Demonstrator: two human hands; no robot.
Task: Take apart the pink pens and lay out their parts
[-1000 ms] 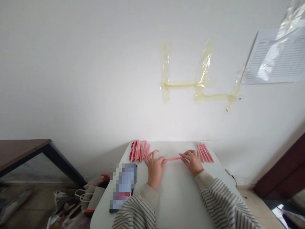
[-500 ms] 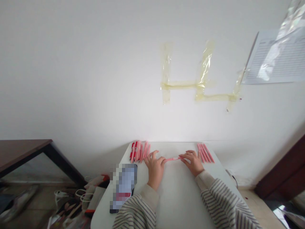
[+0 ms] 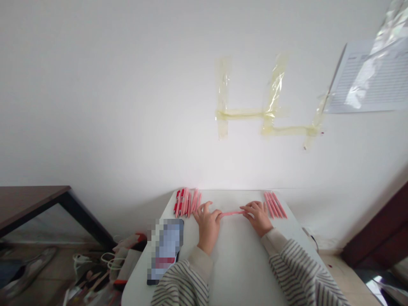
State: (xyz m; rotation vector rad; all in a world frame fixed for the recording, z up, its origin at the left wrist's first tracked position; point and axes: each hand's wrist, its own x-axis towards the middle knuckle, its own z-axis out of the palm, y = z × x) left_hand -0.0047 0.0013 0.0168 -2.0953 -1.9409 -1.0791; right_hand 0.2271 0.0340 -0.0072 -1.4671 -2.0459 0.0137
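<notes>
My left hand (image 3: 207, 224) and my right hand (image 3: 259, 216) hold a pink pen (image 3: 232, 212) between them, each pinching one end, just above the white table (image 3: 236, 263). The pen lies level, left to right. A row of pink and red pens (image 3: 187, 202) lies at the table's far left, right beside my left hand. A second row of pink pens (image 3: 274, 204) lies at the far right, close to my right hand. Both sleeves are striped.
A phone (image 3: 165, 250) lies on the table's left edge. Bags and clutter (image 3: 105, 272) sit on the floor to the left, under a dark wooden table (image 3: 28, 204). The wall ahead carries tape strips (image 3: 264, 114) and a sheet of paper (image 3: 369, 80).
</notes>
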